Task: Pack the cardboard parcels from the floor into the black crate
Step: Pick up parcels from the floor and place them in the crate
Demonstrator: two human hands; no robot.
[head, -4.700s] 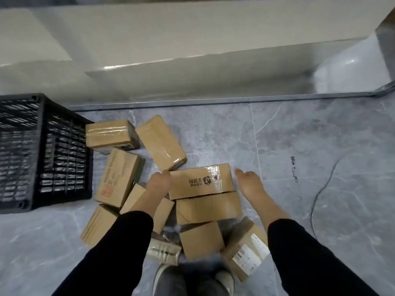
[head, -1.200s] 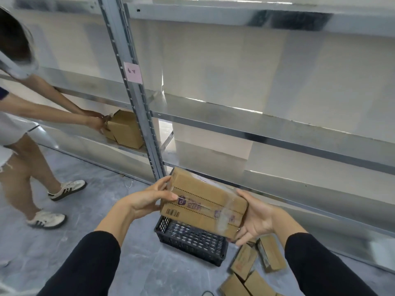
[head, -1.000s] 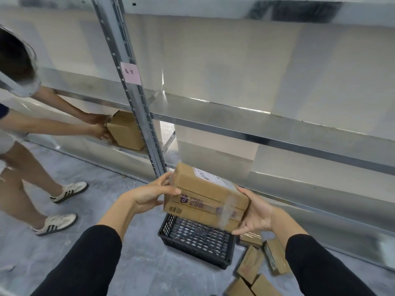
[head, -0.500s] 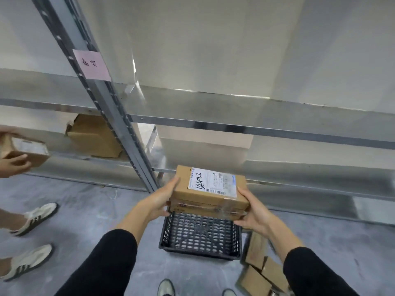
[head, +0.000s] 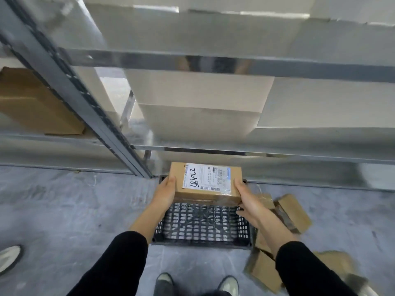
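Brown parcel (head: 205,182), black lattice crate (head: 203,225)

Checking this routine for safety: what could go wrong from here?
The parcel, held between left hand and right hand, hangs over the far rim of the black crate; released there, it might catch the rim and tip out. Loose parcels by the right foot could trip the person.

Grey floor (head: 64,210) carries black crate (head: 201,242) and loose parcels (head: 292,212).
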